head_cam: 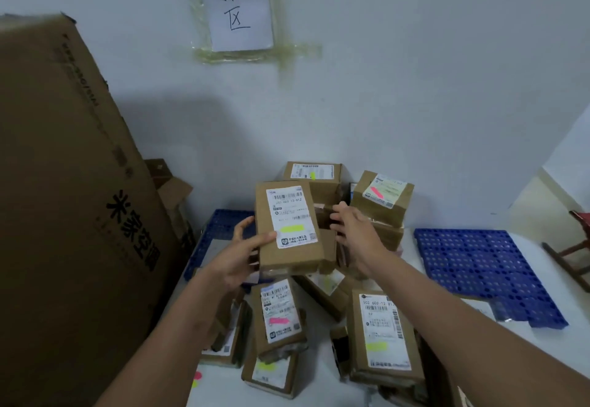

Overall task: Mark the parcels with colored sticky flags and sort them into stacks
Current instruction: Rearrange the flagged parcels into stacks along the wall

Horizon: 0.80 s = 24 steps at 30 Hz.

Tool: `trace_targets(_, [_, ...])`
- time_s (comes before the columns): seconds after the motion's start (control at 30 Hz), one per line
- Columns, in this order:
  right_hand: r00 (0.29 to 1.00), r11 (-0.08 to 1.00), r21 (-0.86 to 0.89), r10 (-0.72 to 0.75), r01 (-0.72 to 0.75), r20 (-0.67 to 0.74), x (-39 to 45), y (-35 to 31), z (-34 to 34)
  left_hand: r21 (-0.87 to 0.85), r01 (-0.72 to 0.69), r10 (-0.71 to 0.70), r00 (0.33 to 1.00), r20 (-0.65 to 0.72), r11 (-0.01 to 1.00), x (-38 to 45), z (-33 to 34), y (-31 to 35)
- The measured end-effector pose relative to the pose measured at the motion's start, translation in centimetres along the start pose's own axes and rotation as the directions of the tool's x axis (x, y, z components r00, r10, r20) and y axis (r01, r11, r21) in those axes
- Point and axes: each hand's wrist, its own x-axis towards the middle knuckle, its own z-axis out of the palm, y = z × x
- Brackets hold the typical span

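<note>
Far left of frame: big brown carton [73, 183] with black Chinese print, leaning, fills the left edge. Small open cardboard box [169, 189] tucked behind it against the wall.

Left-centre: blue perforated plastic pallet [220, 224] partly under the parcels. Left hand [245, 253] grips the left long edge of the held parcel [289, 224], thumb curled over the top face onto the label, fingers underneath. Held parcel is lifted at frame centre, above the pile, label up, with a yellow-green sticky flag [291, 228] on the label.

Top centre: handwritten paper sign [238, 4] taped to the wall.

Lower centre on the white worktop [319, 387]: parcel with pink flag [279, 314] lying on top of another with a yellow flag [269, 371]. Loose pink and yellow flags [197, 378] sit at the worktop's left edge.

Centre-right: right hand [352, 226] spread, fingers straight, just right of the held parcel; contact with it cannot be told. Back parcel [314, 173] with a small yellow flag sits against the wall behind. Right of it, a stacked parcel [381, 196] with pink flag on its label.

Lower right: large parcel [381, 333] with yellow flag, label up, on other boxes.

Right: second blue pallet [479, 269] flat on the worktop. Far right edge: red stool [578, 240], partly cut off.
</note>
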Motion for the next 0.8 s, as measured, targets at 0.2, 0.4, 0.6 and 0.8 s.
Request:
trace_targets(0.2, [0.996, 0.991, -0.119, -0.051, 0.059, 0.070, 2.9, -2.6, 1.6, -0.286, 0.021, -0.077, 0.980, -0.183, 0.958, 0.7, -2.5, 1.3])
trace_targets(0.4, [0.992, 0.981, -0.177, -0.059, 0.078, 0.113, 6.9, -4.6, 6.1, -0.490, 0.028, -0.180, 0.947, -0.266, 0.871, 4.4, -7.0, 3.6])
trace_targets(0.6, [0.992, 0.955, -0.286, -0.053, 0.082, 0.111, 12.2, -4.9, 11.5, -0.534, 0.099, -0.293, 0.911, -0.291, 0.839, 10.5, -11.5, 4.6])
trace_targets(0.8, [0.992, 0.901, -0.431, -0.004, 0.057, 0.124, 16.8, -3.0, 16.5, -0.552, 0.206, -0.391, 0.888, -0.241, 0.808, 18.0, -16.3, 2.9])
